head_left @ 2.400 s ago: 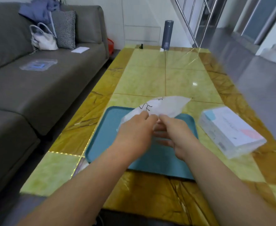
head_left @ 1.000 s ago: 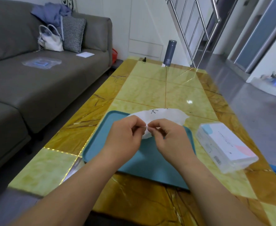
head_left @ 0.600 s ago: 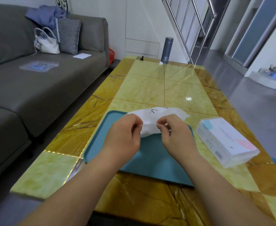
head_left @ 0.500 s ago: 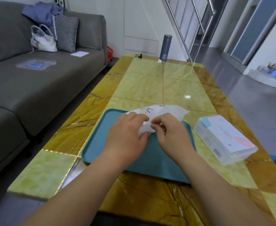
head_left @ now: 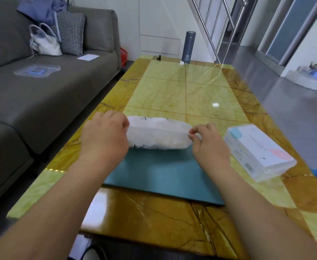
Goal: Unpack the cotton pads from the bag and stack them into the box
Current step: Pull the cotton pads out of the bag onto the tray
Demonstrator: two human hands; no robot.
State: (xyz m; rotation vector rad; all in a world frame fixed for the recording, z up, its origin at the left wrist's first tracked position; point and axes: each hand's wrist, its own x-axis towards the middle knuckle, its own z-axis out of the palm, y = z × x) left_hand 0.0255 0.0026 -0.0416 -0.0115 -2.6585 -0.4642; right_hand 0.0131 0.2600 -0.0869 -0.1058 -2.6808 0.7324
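A white plastic bag of cotton pads (head_left: 158,134) with black markings is held stretched sideways just above the far part of a teal tray (head_left: 163,177). My left hand (head_left: 105,136) grips the bag's left end. My right hand (head_left: 207,142) pinches its right end between thumb and fingers. A clear lidded box (head_left: 258,152) with a white, blue and pink label lies on the table to the right of the tray, shut and apart from both hands. The pads show only dimly through the bag.
The yellow marble table (head_left: 182,91) runs away from me, with a grey flask (head_left: 188,47) at its far end. A grey sofa (head_left: 32,87) with a white handbag (head_left: 45,44) stands along the left. Stair rails rise at the back right.
My hands were pinching close together at the bag's middle; they have pulled apart to its two ends, and the bag now stretches wide between them.
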